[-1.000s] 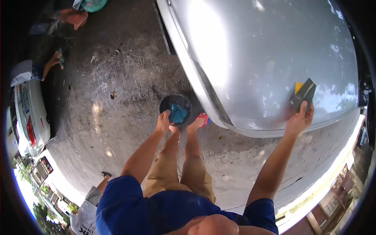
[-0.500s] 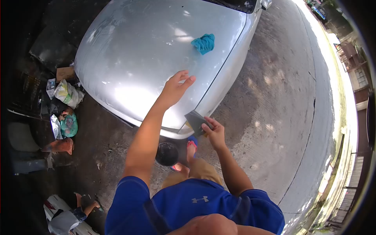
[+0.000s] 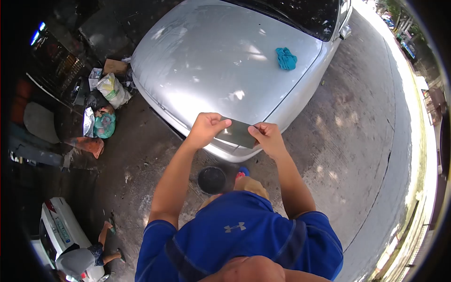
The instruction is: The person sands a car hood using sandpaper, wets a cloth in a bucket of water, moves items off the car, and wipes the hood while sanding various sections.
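Fingers (image 3: 211,116) of the left hand (image 3: 202,131) pinched, thumb on top, over the left end of a dark sheet (image 3: 238,133); right hand (image 3: 269,140) grips the right end likewise, thumb uppermost, no visible gap between thumb and sheet on either side. Sheet spans the space between the hands, roughly flat, above the near edge of the silver hood (image 3: 206,61); contact with the paint cannot be determined from this angle. Change over the last half second: left hand, then bare and loosely spread over the hood, has come to the sheet, which the right hand alone was holding. Blue cloth (image 3: 286,59) unchanged, crumpled on the far right of the hood, well apart from both hands; one second ago it was at the bucket (image 3: 211,190) with the left hand. Interpretation: the sheet is now the sole object being handled, supported at both ends, neither hand free; cloth apparently set aside. Bucket stands on the ground near the person's feet, contents too dark to read. Far left of the car's front: bagged items (image 3: 113,91) and an orange cone (image 3: 91,146).
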The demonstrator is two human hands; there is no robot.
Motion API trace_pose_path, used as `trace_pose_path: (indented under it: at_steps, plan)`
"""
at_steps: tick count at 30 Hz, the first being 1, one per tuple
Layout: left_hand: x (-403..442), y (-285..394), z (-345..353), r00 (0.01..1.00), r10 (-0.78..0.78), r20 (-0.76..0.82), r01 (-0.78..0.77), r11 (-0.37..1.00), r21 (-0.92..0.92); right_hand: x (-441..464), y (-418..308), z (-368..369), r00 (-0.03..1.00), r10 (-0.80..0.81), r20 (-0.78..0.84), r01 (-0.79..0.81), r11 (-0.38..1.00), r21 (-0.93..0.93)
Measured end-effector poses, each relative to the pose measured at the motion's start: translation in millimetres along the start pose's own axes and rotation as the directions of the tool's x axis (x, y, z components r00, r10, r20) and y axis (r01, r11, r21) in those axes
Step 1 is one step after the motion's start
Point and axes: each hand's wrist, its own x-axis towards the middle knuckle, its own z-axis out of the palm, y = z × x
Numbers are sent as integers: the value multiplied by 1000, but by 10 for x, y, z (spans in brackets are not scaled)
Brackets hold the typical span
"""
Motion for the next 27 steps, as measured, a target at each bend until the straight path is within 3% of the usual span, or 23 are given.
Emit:
trace_pose_path:
  at_steps: [5, 8, 10, 12, 14, 15, 18, 22, 23, 26, 27]
  plan:
    - [-349, 203, -107, 982, -21, -186, 9, 998, -66, 173, -136, 287, 993, 2, 115, -1, 1000, -11]
    - [-315, 262, -171, 975, -77, -210, 75, 997, -16, 341, 177, 346, 995, 36, 97, -54, 982, 180]
    - [-177, 204, -168, 986, -74, -152, 71, 997, -30, 340, 209, 367, 980, -12, 199, -92, 857, 507]
    - [19, 163, -135, 991, -85, -103, 84, 996, -16, 374, 202, 326, 965, 33, 260, -186, 783, 594]
    - [306, 152, -97, 989, -120, -86, 128, 987, 95, 504, 416, 257, 989, 66, 133, -133, 799, 587]
    - [474, 104, -65, 988, -147, -47, 147, 989, -6, 573, 497, 181, 992, 94, 81, -124, 793, 597]
    - [1030, -20, 89, 990, -137, 44, 140, 988, -65, 808, 732, -121, 990, 118, -71, -71, 880, 470]
    - [1793, -29, 340, 962, -214, 167, 221, 975, -21, 1087, 751, -594, 980, 111, -166, -15, 869, 494]
    - [1957, -34, 433, 957, -217, 191, 225, 974, -17, 1173, 833, -722, 989, 46, -138, 39, 830, 557]
    - [2527, -51, 705, 940, -219, 262, 221, 975, 22, 1391, 749, -1014, 995, 71, -65, 21, 499, 866]
    - [2733, -70, 782, 931, -229, 285, 224, 973, 51, 1533, 1032, -1141, 1000, -11, -10, 14, 425, 905]
